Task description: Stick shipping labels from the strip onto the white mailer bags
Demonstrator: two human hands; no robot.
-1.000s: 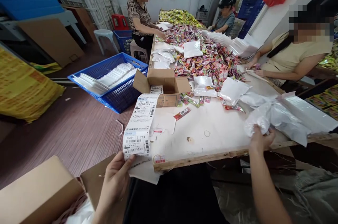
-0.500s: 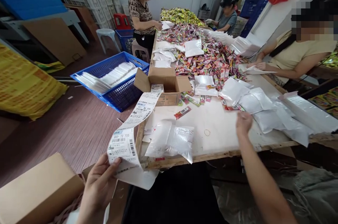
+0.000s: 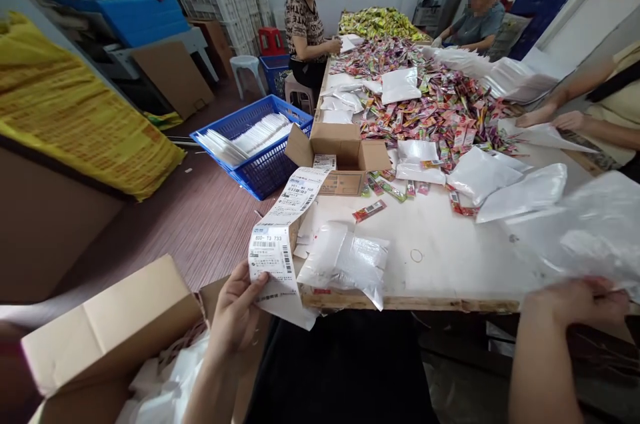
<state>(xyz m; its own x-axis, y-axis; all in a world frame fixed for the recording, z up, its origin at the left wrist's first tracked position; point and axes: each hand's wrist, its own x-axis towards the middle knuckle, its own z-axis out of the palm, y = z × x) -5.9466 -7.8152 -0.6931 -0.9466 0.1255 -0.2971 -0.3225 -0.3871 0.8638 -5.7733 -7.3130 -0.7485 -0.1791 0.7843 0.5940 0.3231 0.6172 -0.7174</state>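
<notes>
My left hand (image 3: 240,304) pinches the end of a strip of printed shipping labels (image 3: 271,251). That strip runs up from the hand into an open cardboard box (image 3: 345,183) on the table. At the table's right edge, my right hand (image 3: 575,304) is closed on the near edge of a white plastic mailer bag (image 3: 590,231), blurred by motion. A filled white mailer bag (image 3: 347,257) lies at the front left table edge. Several more filled bags (image 3: 485,174) lie beyond my right hand.
Small candy-like packets (image 3: 425,111) are heaped along the table. A blue basket (image 3: 260,171) with white envelopes stands left of it. An open carton (image 3: 100,337) holding white bags sits at lower left. Co-workers' hands (image 3: 555,117) handle a white bag at right.
My right hand has moved right and toward me, taking hold of a mailer bag and shifting it. My left hand still holds the label strip. The view has turned left.
</notes>
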